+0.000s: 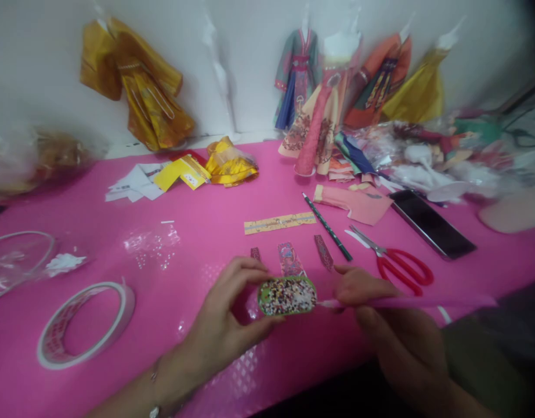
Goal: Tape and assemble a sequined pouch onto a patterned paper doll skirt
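Between thumb and fingers, my left hand (226, 319) grips a small rounded green-rimmed box of mixed tiny beads (289, 295) by its left end. My right hand (376, 307) pinches a slim pink pen-like tool (428, 302), whose pale tip meets the box's right end; whether it touches a bead I cannot tell. Just beyond the box lie a patterned strip of fabric (290, 259) and two narrow dark red pieces (324, 252), one partly hidden behind my left fingers. Farther back is a long yellowish trim strip (279, 223).
A tape roll (122, 325) and scattered clear gems (152, 247) lie left. A dark pencil (327, 226), red-handled scissors (407, 267), a phone (433, 223) and pink doll clothing (354, 203) lie right. Doll dresses (148, 87) stand along the wall beyond the pink table (198, 209).
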A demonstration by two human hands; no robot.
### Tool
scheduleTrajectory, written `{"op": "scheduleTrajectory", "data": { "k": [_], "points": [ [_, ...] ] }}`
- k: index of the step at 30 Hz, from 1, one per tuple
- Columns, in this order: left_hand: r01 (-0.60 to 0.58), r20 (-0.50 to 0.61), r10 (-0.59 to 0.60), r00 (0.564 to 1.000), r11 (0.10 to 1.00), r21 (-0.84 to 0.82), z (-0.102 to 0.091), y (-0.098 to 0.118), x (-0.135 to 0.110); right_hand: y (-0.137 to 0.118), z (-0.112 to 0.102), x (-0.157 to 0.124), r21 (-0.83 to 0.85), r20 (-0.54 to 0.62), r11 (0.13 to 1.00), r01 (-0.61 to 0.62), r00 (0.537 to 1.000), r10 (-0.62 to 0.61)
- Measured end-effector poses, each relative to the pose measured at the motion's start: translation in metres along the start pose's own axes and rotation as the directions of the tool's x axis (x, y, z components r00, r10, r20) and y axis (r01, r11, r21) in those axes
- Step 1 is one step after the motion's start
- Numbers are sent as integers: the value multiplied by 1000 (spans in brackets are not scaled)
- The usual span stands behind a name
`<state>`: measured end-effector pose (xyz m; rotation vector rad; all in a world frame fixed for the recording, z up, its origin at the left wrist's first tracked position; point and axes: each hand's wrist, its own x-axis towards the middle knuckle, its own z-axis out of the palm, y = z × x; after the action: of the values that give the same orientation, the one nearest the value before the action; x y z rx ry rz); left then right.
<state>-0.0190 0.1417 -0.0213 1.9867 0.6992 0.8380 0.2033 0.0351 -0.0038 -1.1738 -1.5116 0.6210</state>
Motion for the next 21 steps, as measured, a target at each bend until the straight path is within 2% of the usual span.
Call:
{"op": "scheduleTrajectory", "data": {
  "k": [5, 9, 14, 21],
  "points": [
    [70, -147, -54, 988, 992, 105, -6, -5, 4, 14, 2, 6, 72, -92, 995, -70, 993, 77],
    [98, -215, -68, 974, 987, 130, -9, -8, 5, 23, 5, 9, 99, -105, 983, -153, 981, 163],
    [91, -223, -63, 973, 989, 116, -10, -10, 4, 28, 7, 12, -26, -58, 973, -231, 972, 229],
    [108, -218, -94, 971, 993, 54, -8, -14, 2, 32, 9, 12, -197, -8, 959, -205, 978, 207]
  ]
}}
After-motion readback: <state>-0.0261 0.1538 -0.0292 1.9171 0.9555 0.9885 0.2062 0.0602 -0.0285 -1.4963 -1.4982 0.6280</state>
